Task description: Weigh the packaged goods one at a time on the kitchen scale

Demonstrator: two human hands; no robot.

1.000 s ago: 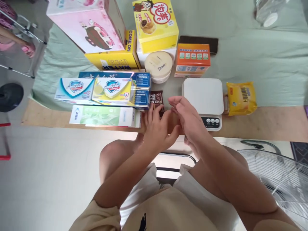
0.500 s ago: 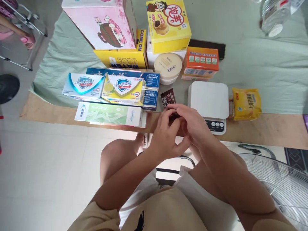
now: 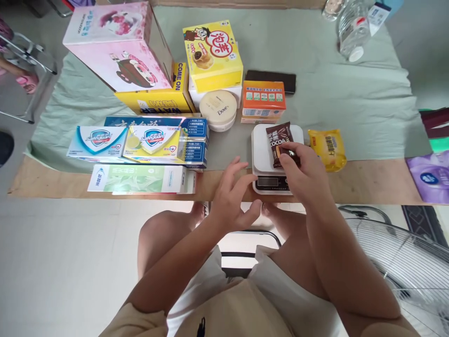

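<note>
My right hand pinches a dark brown cocoa snack packet by its lower right part, over the white platform of a kitchen scale. I cannot tell whether the packet rests on the platform. A bit of brown wrapper also shows beside my fingers, and whether it belongs to a second packet is unclear. To the left of the scale, my left hand is open and holds nothing, fingers apart near the table's front edge. A yellow snack packet lies right of the scale.
Left of the scale are Safeguard soap boxes, toothpaste boxes and a Dove tub. Behind stand an orange box, a yellow puff box and a tall pink box. A fan stands at lower right.
My hands have come apart. The right one has carried the cocoa packet from the table's front edge to above the scale; the left has opened. The view has shifted, showing more of the table's back.
</note>
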